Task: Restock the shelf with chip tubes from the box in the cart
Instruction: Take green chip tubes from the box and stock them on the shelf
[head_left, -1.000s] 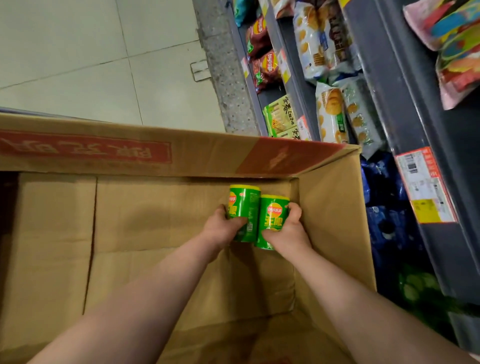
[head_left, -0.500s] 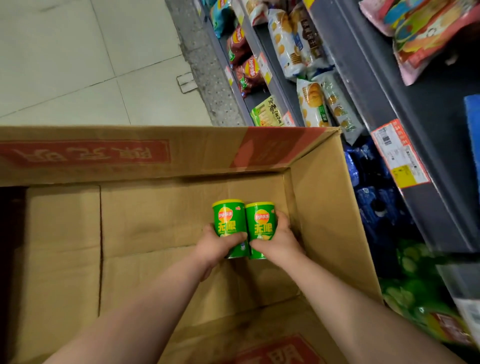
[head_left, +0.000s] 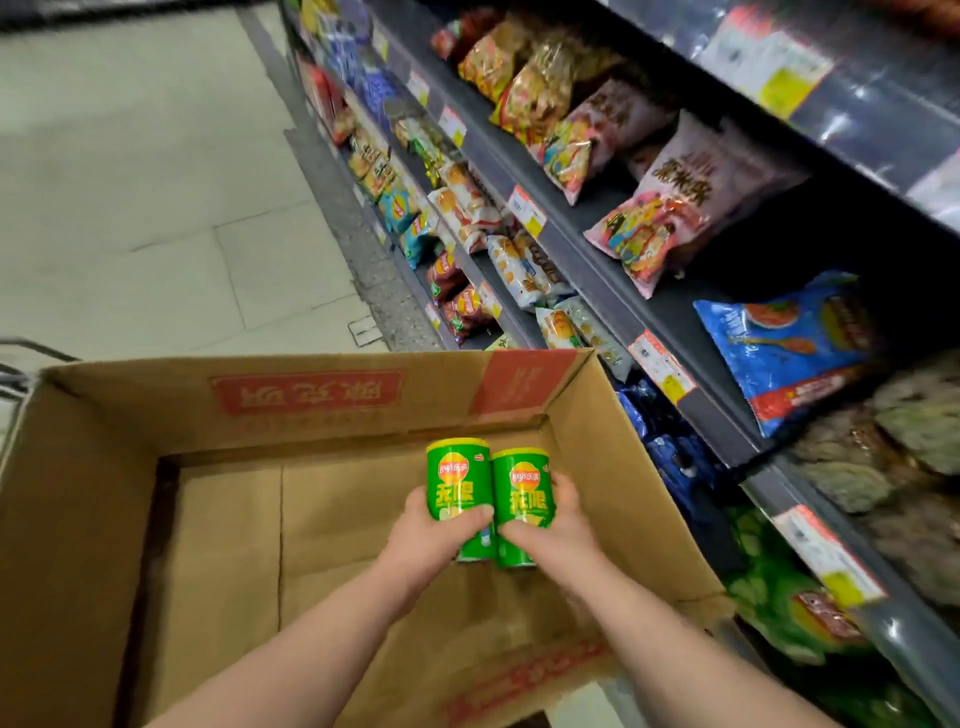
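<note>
Two short green chip tubes stand side by side, upright and touching. My left hand (head_left: 434, 535) grips the left tube (head_left: 457, 480), thumb across its front. My right hand (head_left: 556, 530) grips the right tube (head_left: 523, 491) the same way. Both tubes are lifted above the floor of the open cardboard box (head_left: 623, 483), near its far right corner. No other tubes show inside the box. The dark shelf unit (head_left: 691, 332) runs along the right side.
Shelves on the right hold many snack bags, with price tags (head_left: 662, 366) on the rails. A blue bag (head_left: 784, 343) lies at arm height. The cart's metal edge (head_left: 21, 364) shows at far left. Pale tiled floor (head_left: 156, 182) stretches ahead.
Both hands have raised the two tubes inside the box. My view has tilted up, showing more of the shelves on the right.
</note>
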